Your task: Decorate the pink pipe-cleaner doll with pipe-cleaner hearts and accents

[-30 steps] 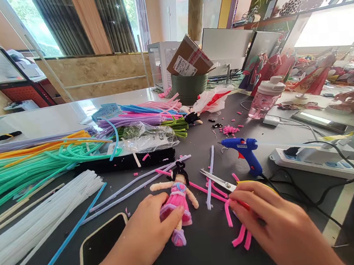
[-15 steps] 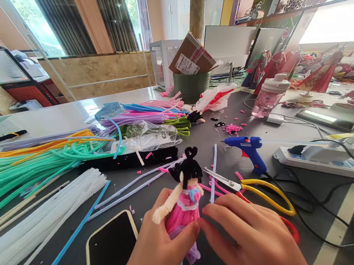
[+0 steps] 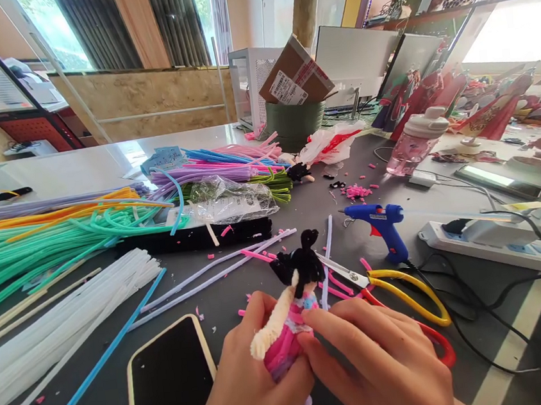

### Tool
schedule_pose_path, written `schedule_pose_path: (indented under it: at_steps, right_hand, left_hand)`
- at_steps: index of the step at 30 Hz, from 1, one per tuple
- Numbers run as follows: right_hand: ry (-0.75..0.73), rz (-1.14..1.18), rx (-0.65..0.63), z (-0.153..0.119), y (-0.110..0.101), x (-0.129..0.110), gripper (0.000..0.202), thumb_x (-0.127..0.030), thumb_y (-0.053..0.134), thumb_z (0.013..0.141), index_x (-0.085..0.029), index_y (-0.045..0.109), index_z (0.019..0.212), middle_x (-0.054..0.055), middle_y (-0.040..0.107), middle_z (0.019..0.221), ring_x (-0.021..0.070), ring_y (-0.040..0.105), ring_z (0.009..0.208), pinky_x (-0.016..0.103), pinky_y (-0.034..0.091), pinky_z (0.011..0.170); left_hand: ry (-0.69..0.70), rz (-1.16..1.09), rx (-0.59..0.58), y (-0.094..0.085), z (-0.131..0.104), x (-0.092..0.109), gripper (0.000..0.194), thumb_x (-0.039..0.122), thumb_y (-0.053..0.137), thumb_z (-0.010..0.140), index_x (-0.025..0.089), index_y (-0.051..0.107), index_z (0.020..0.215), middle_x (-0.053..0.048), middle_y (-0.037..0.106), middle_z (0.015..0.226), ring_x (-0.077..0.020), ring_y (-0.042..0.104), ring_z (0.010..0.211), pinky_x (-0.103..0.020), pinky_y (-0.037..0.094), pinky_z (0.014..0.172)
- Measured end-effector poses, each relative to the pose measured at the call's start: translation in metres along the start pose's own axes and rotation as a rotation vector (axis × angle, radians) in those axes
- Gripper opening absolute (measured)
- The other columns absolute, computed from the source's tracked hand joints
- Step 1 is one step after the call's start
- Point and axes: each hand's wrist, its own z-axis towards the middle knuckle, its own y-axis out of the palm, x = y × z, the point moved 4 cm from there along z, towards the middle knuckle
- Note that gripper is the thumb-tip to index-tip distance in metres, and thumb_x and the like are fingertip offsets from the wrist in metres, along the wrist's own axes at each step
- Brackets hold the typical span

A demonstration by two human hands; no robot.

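A small doll of fuzzy stems (image 3: 301, 267), with black hair, a cream arm and a pink and lilac dress, stands between my hands at the lower middle. My left hand (image 3: 253, 365) is wrapped round its skirt from the left. My right hand (image 3: 378, 352) touches the doll's waist from the right, with index finger and thumb closed on the dress there. Just beyond my right hand lie scissors (image 3: 408, 288) with yellow and red handles, blades towards the doll. Lilac stems (image 3: 210, 276) and pink pieces lie behind the doll.
A phone (image 3: 171, 387) lies left of my left hand. Green stems (image 3: 53, 251) and white stems (image 3: 71, 326) cover the left side. At the right are a blue glue gun (image 3: 384, 226), a power strip (image 3: 492, 243) with cables and a pink bottle (image 3: 416, 142).
The doll has turned and tilted, so more of its black hair shows. My right fingers have moved up from beside the skirt onto its waist. The camera view has shifted slightly.
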Motion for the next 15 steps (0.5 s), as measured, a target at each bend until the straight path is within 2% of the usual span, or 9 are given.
schedule_pose_path:
  at_steps: [4,7,11,15]
  right_hand:
    - [-0.022,0.006,-0.043,-0.0041,0.0036,0.0011,0.017,-0.013,0.053,0.093,-0.018,0.068,0.09,-0.002,0.061,0.061,0.0078,0.052,0.045,0.021,0.04,0.047]
    - [-0.032,-0.008,-0.008,-0.0075,0.0045,0.0011,0.021,-0.01,0.048,0.094,-0.019,0.068,0.093,-0.002,0.058,0.062,0.008,0.049,0.047,0.021,0.038,0.048]
    - [-0.067,-0.036,-0.033,-0.0053,0.004,-0.0007,0.026,-0.014,0.045,0.098,-0.018,0.07,0.091,-0.001,0.059,0.061,0.0074,0.05,0.046,0.021,0.037,0.047]
    - [-0.122,-0.038,-0.068,-0.0001,0.0009,-0.0015,0.031,-0.016,0.044,0.099,-0.014,0.072,0.089,0.0,0.06,0.058,0.0072,0.052,0.045,0.02,0.039,0.046]
  left_hand:
    - [-0.029,-0.033,0.003,0.0018,-0.0007,-0.0042,0.01,0.028,0.058,0.08,0.023,0.05,0.083,0.004,0.055,0.07,-0.0153,0.054,0.061,-0.026,0.045,0.056]
    - [-0.038,-0.065,0.016,0.0022,-0.0011,-0.0058,0.012,0.027,0.058,0.079,0.023,0.047,0.082,0.006,0.053,0.07,-0.0145,0.052,0.061,-0.025,0.043,0.056]
    - [-0.074,-0.105,0.025,0.0021,-0.0015,-0.0066,0.019,0.031,0.06,0.079,0.024,0.043,0.077,0.007,0.046,0.068,-0.0131,0.046,0.059,-0.024,0.041,0.054]
    - [-0.088,-0.104,0.044,0.0015,-0.0019,-0.0082,0.021,0.033,0.063,0.078,0.024,0.044,0.076,0.006,0.049,0.069,-0.0137,0.049,0.06,-0.025,0.044,0.056]
